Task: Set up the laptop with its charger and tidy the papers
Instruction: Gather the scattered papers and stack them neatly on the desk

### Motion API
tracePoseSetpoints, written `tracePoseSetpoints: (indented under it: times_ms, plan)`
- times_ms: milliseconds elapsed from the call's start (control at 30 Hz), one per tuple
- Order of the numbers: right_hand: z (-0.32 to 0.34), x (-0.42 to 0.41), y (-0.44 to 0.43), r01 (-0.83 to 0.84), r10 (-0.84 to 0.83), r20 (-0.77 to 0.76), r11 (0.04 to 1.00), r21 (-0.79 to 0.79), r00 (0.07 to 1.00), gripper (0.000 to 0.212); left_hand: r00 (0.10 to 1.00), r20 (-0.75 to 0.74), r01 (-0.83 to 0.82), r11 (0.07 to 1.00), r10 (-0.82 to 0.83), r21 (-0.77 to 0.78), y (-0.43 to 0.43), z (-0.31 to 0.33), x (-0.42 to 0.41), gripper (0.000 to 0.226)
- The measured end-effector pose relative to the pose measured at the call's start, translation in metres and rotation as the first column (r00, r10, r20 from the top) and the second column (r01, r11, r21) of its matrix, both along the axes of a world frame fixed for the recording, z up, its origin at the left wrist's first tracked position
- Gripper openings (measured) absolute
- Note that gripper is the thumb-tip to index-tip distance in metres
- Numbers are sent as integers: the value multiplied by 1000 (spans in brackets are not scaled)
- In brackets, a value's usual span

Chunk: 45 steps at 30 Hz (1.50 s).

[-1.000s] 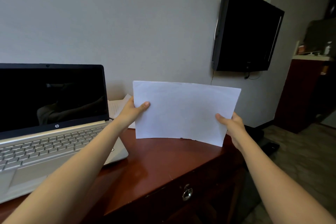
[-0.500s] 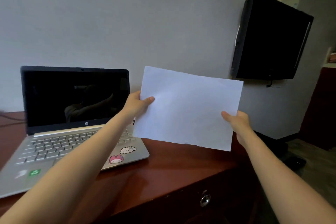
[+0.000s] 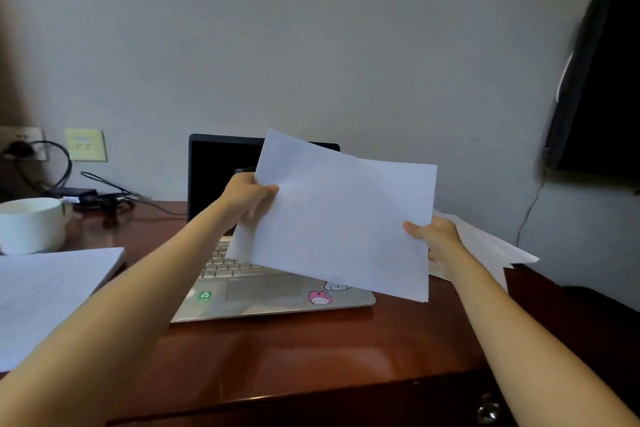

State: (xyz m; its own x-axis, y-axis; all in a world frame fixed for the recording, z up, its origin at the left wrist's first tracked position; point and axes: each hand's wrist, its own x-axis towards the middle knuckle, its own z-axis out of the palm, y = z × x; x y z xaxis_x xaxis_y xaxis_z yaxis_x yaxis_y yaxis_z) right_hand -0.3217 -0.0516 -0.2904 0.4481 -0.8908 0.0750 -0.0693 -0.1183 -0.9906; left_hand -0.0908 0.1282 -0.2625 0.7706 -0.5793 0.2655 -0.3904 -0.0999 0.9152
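Both hands hold a white sheaf of paper (image 3: 343, 222) in the air above the open silver laptop (image 3: 270, 291). My left hand (image 3: 247, 198) grips its upper left edge, thumb on the front. My right hand (image 3: 436, 239) pinches its right edge. The paper hides most of the laptop's dark screen (image 3: 218, 170). A stack of papers (image 3: 45, 291) lies at the left on the wooden desk (image 3: 294, 354). More loose sheets (image 3: 491, 246) lie behind my right hand. The black charger brick (image 3: 79, 194) with its cables sits at the back left, a plug in the wall socket (image 3: 20, 147).
A white mug (image 3: 33, 224) stands at the left, behind the paper stack. A dark wall-mounted TV (image 3: 602, 90) hangs at the right. A pale wall plate (image 3: 86, 144) is beside the socket. A drawer knob (image 3: 487, 409) shows at the desk's front edge.
The view has swung left, bringing the mug, charger and left paper stack into sight. Both hands have carried the held paper leftward, from beside the laptop to over it.
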Motion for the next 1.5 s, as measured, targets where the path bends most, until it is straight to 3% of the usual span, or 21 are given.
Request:
tracePoseSetpoints:
  times_ms: [67, 133, 200, 400, 633, 700, 967, 1067, 1200, 1500]
  plan:
    - [0, 20, 13, -63, 63, 4, 998, 27, 998, 31, 998, 5, -63, 997, 63, 32, 23, 3, 11, 7]
    - [0, 40, 26, -122, 122, 8, 992, 44, 992, 31, 988, 8, -157, 984, 157, 79, 47, 5, 23, 25]
    - [2, 59, 40, -177, 177, 18, 983, 48, 984, 34, 976, -2, -215, 968, 218, 131, 74, 6, 36, 28]
    - [1, 117, 87, -308, 305, 57, 950, 54, 951, 37, 961, -94, -249, 960, 262, 128, 146, 5, 69, 13]
    - [-13, 172, 141, -411, 407, 58, 900, 142, 911, 29, 930, -147, -282, 910, 337, 303, 227, -1, 90, 2]
    - [-18, 186, 159, -421, 418, 52, 891, 172, 907, 30, 910, -143, -326, 886, 388, 331, 246, -7, 98, 11]
    - [-39, 229, 229, -571, 575, 70, 778, 261, 815, 32, 773, 129, -614, 682, 621, 397, 317, -20, 117, 40]
    - [-47, 235, 247, -643, 675, -18, 711, 286, 738, 39, 715, 236, -684, 587, 658, 434, 343, -31, 120, 49]
    - [-51, 245, 264, -638, 693, -151, 712, 294, 705, 34, 650, 296, -740, 493, 700, 458, 364, -50, 129, 38]
    - [-52, 270, 297, -628, 670, -10, 700, 339, 742, 32, 489, 388, -829, 277, 781, 486, 382, -62, 149, 36]
